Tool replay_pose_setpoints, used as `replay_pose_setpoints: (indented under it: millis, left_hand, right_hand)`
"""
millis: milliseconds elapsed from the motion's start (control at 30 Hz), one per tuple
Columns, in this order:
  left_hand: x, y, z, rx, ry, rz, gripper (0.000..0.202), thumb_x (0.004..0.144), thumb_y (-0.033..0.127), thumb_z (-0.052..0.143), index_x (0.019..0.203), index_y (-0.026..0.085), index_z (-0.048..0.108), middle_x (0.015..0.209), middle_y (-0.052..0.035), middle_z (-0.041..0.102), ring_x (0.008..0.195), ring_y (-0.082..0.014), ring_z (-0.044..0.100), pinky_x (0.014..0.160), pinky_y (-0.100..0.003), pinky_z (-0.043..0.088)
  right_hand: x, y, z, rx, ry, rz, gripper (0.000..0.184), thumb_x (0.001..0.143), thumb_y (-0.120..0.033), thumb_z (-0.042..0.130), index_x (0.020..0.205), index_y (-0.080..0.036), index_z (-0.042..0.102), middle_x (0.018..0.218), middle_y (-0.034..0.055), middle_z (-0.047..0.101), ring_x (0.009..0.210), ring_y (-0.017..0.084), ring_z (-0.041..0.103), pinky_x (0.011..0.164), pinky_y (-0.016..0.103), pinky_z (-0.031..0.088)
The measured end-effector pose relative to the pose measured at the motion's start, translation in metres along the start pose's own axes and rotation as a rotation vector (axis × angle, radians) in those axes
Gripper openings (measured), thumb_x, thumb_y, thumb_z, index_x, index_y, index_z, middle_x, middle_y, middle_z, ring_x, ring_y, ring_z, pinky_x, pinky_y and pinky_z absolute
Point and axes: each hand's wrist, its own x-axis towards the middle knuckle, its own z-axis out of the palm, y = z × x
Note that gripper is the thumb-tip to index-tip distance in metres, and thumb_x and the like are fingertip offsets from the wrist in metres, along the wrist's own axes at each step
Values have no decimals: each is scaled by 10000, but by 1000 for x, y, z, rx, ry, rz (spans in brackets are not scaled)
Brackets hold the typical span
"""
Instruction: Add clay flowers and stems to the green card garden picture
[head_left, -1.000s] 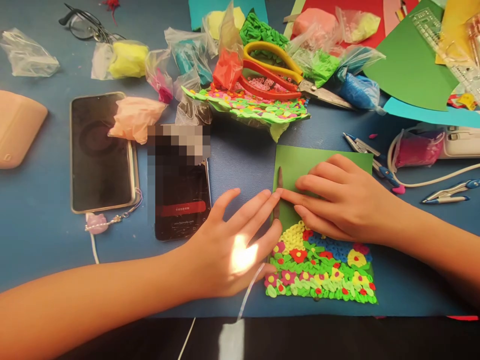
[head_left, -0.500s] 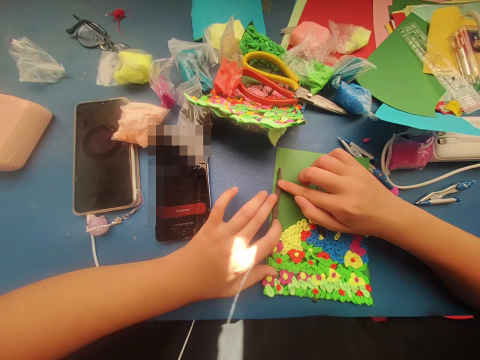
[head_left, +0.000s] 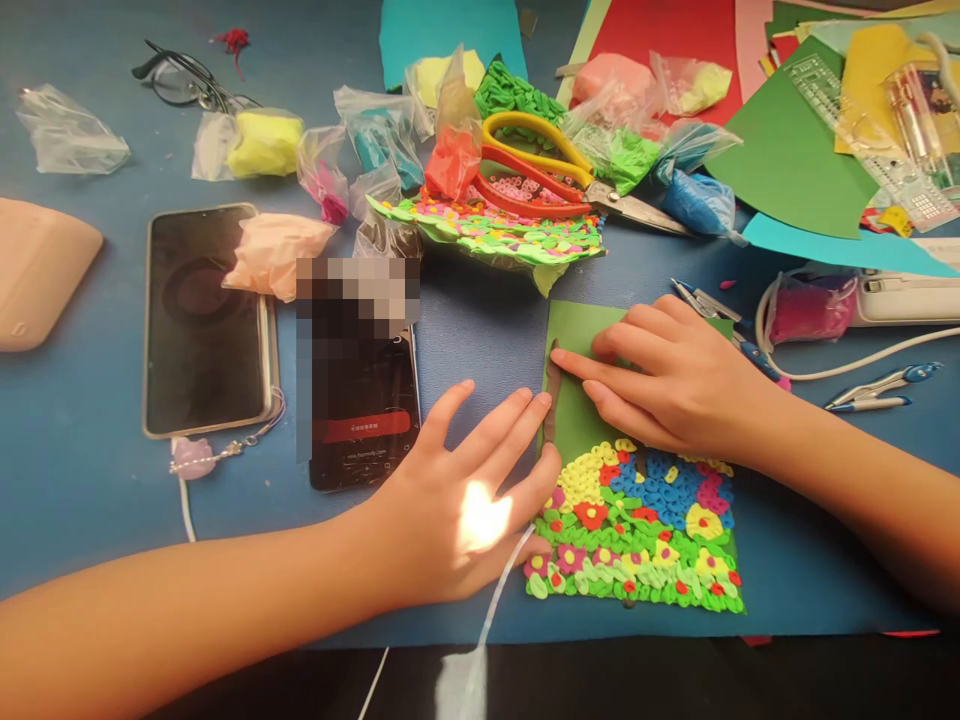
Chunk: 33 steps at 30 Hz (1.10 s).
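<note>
A green card (head_left: 574,425) lies in front of me, its lower half covered with small coloured clay flowers (head_left: 637,530). A thin brown clay strip (head_left: 552,392) runs up the card's left edge. My right hand (head_left: 667,385) lies flat on the bare green part, fingers stretched out, the index fingertip against the brown strip. My left hand (head_left: 469,495) rests open on the blue table beside the card's left edge, its fingertips touching the strip and the edge. Neither hand holds anything.
Two phones (head_left: 201,315) (head_left: 365,405) lie to the left. Behind the card are bags of coloured clay (head_left: 262,142), another clay-covered piece (head_left: 495,225), yellow-and-red scissors (head_left: 547,165), coloured paper sheets (head_left: 787,150), a ruler (head_left: 870,120) and glasses (head_left: 184,80). A white cable (head_left: 847,365) runs at right.
My right index finger has slid a little up along the brown strip. The view has shifted slightly; my left hand has stayed in place.
</note>
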Motion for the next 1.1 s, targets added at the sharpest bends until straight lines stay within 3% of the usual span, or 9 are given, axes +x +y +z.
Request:
replay_pose_setpoints:
  millis: [333,533,700,833,933,1100]
  left_hand:
    - [-1,-1,-1,-13,-24,-5,409,961,463,420,1160,153,597,1415,-238,499,1341,-317,448,1132,-534,140]
    - [-2,-1,-1,0,2,16,728,954,649,223,1321,98,527,1411,-230,505,1337,-323,451,1155,-542,107]
    - [3,-1,-6,46,10,20,791,965,632,172,1291,23,557,1407,-206,518,1342,-321,442,1180,-492,84]
    - [16,1,-4,161,-21,78,683,1014,497,171,1382,-6,452,1470,-205,438,1385,-316,397,1163,-448,155]
    - [23,6,-3,215,-87,86,714,1008,505,155,1392,-33,426,1462,-229,438,1374,-323,415,1137,-439,233]
    - [30,17,-11,245,-180,30,674,1009,501,195,1394,7,444,1455,-220,452,1375,-321,416,1124,-496,283]
  right_hand:
    - [-1,0,4,48,-92,82,379,995,-223,331,1264,-94,565,849,82,599,760,179,513,661,323,347]
    - [0,0,3,76,-105,118,399,1009,-242,299,1261,-74,558,873,96,604,782,188,530,679,329,348]
    - [-1,-4,-9,195,-81,218,451,1017,-279,292,1390,-67,432,921,108,639,815,184,570,723,317,392]
    - [-3,-4,-19,254,-79,227,373,1000,-266,343,1250,-111,574,956,106,679,803,172,593,728,310,399]
    - [-4,-4,-28,288,-122,231,371,992,-277,339,1187,-134,620,935,96,702,823,178,615,747,315,400]
    - [-3,-10,-49,191,-338,296,390,970,-302,331,1068,-153,679,894,96,709,823,213,629,733,337,376]
